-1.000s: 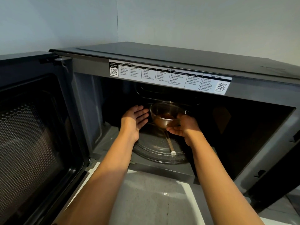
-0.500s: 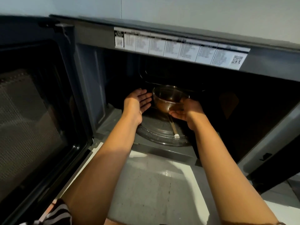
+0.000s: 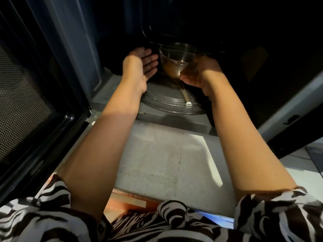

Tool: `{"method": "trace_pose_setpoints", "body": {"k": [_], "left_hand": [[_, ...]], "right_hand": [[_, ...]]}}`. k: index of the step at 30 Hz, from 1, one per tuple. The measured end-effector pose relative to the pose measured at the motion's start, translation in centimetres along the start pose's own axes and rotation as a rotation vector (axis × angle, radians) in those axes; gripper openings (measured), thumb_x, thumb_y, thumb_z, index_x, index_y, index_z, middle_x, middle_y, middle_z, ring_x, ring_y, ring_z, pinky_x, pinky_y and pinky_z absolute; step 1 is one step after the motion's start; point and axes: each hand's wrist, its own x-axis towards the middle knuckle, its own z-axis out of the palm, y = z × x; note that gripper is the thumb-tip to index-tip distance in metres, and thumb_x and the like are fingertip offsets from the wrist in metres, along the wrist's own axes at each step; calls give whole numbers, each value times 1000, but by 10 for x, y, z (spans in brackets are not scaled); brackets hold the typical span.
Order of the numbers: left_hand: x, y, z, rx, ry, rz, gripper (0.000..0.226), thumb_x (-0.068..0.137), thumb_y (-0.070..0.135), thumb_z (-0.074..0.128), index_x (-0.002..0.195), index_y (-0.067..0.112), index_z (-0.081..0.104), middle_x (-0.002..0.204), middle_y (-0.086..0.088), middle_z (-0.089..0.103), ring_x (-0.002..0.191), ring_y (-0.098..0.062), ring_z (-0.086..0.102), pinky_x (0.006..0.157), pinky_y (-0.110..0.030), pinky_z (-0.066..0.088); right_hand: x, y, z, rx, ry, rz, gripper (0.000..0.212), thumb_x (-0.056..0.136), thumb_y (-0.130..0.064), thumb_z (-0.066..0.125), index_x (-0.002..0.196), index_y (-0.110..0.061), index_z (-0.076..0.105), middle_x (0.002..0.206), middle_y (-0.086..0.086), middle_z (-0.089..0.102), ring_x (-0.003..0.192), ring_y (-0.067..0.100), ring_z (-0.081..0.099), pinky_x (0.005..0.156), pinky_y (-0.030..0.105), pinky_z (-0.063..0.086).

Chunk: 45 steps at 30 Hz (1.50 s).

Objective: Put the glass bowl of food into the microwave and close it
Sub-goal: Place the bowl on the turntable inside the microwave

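Observation:
A clear glass bowl [image 3: 176, 60] with brown food at its bottom is inside the dark microwave cavity [image 3: 111, 79], over the round glass turntable [image 3: 167, 100]. My right hand [image 3: 199, 74] cups the bowl's right side and lower edge. My left hand [image 3: 141, 65] is just left of the bowl, palm facing it, fingers spread, not clearly touching. The microwave door [image 3: 29, 95] is swung wide open at the left.
A grey speckled counter [image 3: 166, 165] lies in front of the microwave, with a bright patch of light. An orange box [image 3: 127, 205] and a blue item [image 3: 213, 216] sit below the counter's front edge. The microwave's right frame [image 3: 288, 105] slants along the right.
The view has dropped lower and closer; the microwave's top and label strip have left the frame. Both hands stay by the bowl, which sits at about the same spot over the turntable.

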Motion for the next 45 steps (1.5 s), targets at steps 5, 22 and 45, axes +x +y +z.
{"method": "trace_pose_setpoints", "body": {"k": [5, 22, 45], "left_hand": [[0, -2, -3, -56, 4, 20, 31, 97, 25, 35, 103, 8, 59, 87, -6, 64, 82, -18, 60, 70, -28, 48], [-40, 16, 15, -9, 271, -19, 29, 93, 9, 35, 106, 6, 60, 105, -7, 59, 100, -21, 55, 79, -31, 44], [-240, 0, 54, 121, 218, 86, 18, 90, 11, 47, 77, 19, 58, 80, 1, 59, 71, -10, 54, 69, -25, 44]], "right_hand": [[1, 3, -3, -191, 154, -83, 30, 92, -37, 42, 66, -23, 45, 50, -5, 61, 38, 10, 59, 33, 17, 43], [-27, -18, -26, -299, 248, -52, 17, 84, -44, 51, 83, -27, 52, 59, -6, 57, 56, 23, 65, 76, 44, 57], [-196, -21, -80, -417, 99, -235, 49, 89, -41, 47, 129, -14, 42, 67, -12, 53, 84, 25, 66, 84, 50, 54]]}}
